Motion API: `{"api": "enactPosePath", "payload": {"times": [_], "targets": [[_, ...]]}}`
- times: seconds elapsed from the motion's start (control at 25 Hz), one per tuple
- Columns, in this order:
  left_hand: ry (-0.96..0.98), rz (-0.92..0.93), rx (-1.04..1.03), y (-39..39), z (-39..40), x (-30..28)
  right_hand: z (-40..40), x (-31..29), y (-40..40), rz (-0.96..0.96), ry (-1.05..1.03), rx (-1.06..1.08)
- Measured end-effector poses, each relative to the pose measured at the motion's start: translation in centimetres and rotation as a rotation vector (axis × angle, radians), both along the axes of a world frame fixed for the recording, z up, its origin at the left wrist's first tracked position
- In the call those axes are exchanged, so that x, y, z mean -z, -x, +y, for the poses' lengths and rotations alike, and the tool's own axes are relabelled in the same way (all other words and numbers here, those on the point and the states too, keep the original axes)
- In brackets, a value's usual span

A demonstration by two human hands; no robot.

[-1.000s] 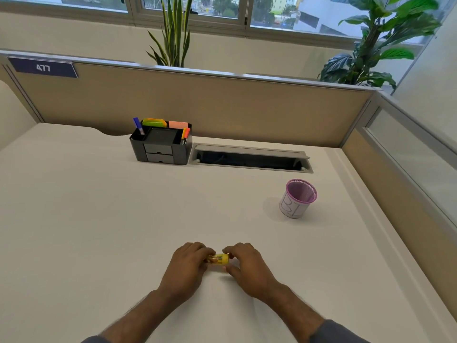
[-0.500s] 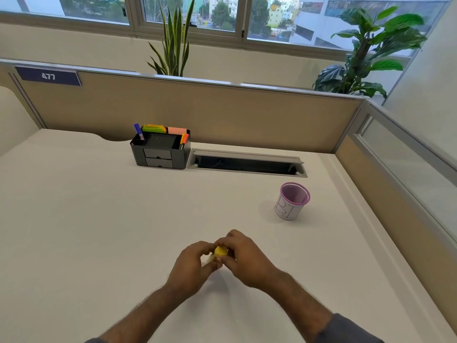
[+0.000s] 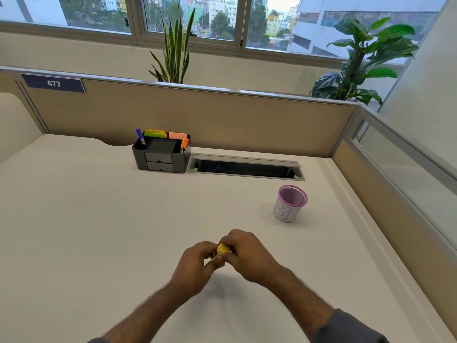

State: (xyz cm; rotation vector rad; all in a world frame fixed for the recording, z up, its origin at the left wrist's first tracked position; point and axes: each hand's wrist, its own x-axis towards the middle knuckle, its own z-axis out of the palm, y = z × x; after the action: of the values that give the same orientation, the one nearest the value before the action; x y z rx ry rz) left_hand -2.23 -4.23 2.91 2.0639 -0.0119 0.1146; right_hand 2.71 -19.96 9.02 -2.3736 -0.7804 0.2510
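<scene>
A small yellow object (image 3: pixel 223 249) sits between my two hands, just above the white desk (image 3: pixel 86 231) near its front middle. My left hand (image 3: pixel 195 266) pinches its lower end with curled fingers. My right hand (image 3: pixel 249 256) grips its upper end, fingers curled over it. Most of the object is hidden by the fingers; I cannot tell what it is.
A pink mesh cup (image 3: pixel 289 203) with a white paper label stands to the right rear. A dark desk organizer (image 3: pixel 162 154) with pens and sticky notes sits at the back, beside an open cable tray (image 3: pixel 246 167). Beige partitions (image 3: pixel 222 120) bound the desk at the back and right.
The yellow object lay level between both hands' fingertips; now it is turned on end and the hands have closed together around it. The view has tilted upward.
</scene>
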Motion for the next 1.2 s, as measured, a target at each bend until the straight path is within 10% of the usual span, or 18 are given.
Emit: {"api": "enactPosePath", "payload": {"times": [1.2], "targets": [[-0.143,0.099,-0.065,-0.5,1.0,0.8,-2.4,1.6,-1.4,0.374,-0.350,0.245]]}}
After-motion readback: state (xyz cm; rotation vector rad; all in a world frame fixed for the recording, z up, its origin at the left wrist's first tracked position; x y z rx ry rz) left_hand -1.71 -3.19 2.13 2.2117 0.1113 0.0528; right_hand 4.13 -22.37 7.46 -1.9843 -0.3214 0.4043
